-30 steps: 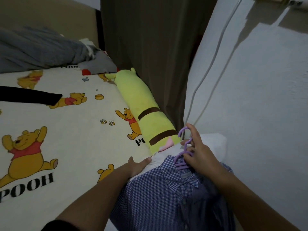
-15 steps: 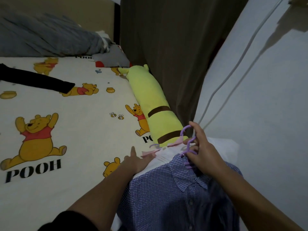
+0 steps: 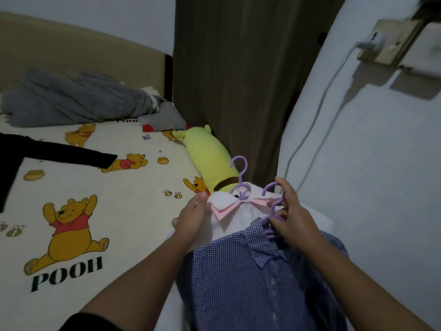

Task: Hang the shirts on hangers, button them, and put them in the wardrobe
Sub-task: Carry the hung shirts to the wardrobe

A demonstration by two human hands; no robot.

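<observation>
Obs.: two shirts, each already on a purple hanger, lie stacked at the right edge of the bed (image 3: 71,187), next to the wall.

Blue checked shirt (image 3: 250,283) on top, nearest the person, front placket up; buttons visible down the middle, whether all are fastened I cannot tell. White shirt (image 3: 241,216) with pink-lined collar underneath, its collar and shoulders showing beyond the blue one. Its hanger hook (image 3: 239,173) stands free above the collar.

Right hand (image 3: 291,218): fingers curled around the hook of the second purple hanger (image 3: 272,206), the one carrying the blue shirt. Likely reason: the hook is the one carry point that keeps the shirt on its shoulders when lifted.

Left hand (image 3: 191,218): fingers extended, resting flat on the white shirt's left shoulder by the collar. Gripping nothing. Probably steadying the lower garment so it stays put, or sliding towards its hook to gather both.

Judgement: hanging done for both; transfer to wardrobe pending. Wardrobe not identifiable in view.

Other: black garment (image 3: 47,151) on the bed towards its left edge, apparently unhung. Green bolster (image 3: 210,158) along the right edge.
</observation>
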